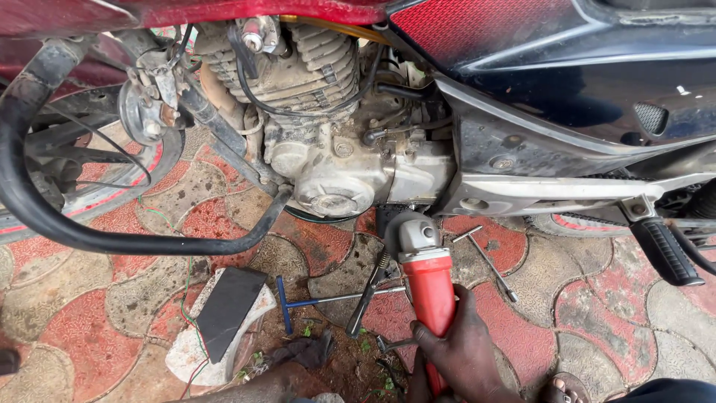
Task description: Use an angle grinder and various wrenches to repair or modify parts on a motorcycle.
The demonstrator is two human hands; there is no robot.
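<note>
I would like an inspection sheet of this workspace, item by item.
Surface: red and grey patterned paving, dirty.
Job's things: red angle grinder, head under the motorcycle engine.
Clutter: blue T-handle wrench; second T-handle wrench; dark slab on a pale stone; dark rag.
Hands: right hand grips the grinder body; left hand not seen, only a forearm low in frame.
Cables: thin green wire over the paving; black hoses on the engine.
Surroundings: front wheel, footpeg, sandalled foot.

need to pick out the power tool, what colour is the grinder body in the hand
Red, with a grey metal head; the grinder shows in the head view.
</note>
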